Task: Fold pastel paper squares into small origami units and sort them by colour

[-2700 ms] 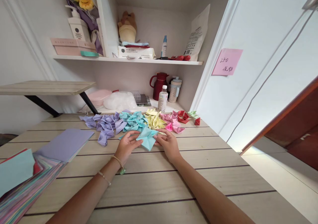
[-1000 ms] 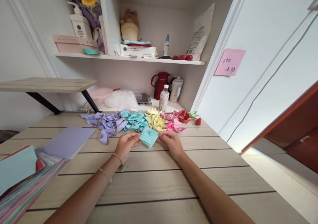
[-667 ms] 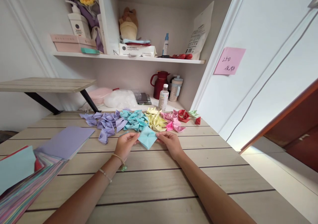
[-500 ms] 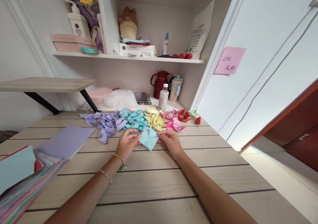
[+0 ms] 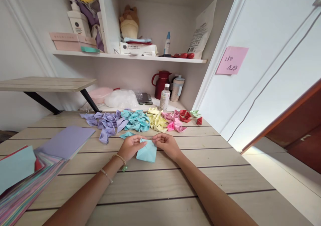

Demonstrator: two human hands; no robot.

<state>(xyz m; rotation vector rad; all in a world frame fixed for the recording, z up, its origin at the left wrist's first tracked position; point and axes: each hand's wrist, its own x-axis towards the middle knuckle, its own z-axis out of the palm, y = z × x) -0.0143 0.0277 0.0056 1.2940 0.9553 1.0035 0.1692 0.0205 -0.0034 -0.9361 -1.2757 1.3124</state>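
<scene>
A light blue folded paper square [image 5: 147,153] hangs between my hands just above the table, its far edge pinched by fingers. My left hand [image 5: 130,147] grips it at the upper left, thumb lying over the near face. At the upper right corner, my right hand [image 5: 167,145] pinches the paper with thumb and fingertips. Just beyond my left hand lies one blue folded paper boat [image 5: 127,134]. Farther back are heaps of folded boats: purple [image 5: 108,122], blue [image 5: 137,120], yellow [image 5: 157,121], pink [image 5: 177,122] and red [image 5: 185,115].
A stack of coloured paper sheets [image 5: 66,140] lies at the left, with a loose light blue sheet [image 5: 16,167] on top. Behind the boats stands a clear bottle [image 5: 165,98], near a dark red jug [image 5: 161,85]. A small raised wooden shelf [image 5: 47,84] stands at back left.
The blue paper has turned from a diamond to a square pose and come slightly nearer me. My hands moved a little closer together, uncovering the blue boat behind.
</scene>
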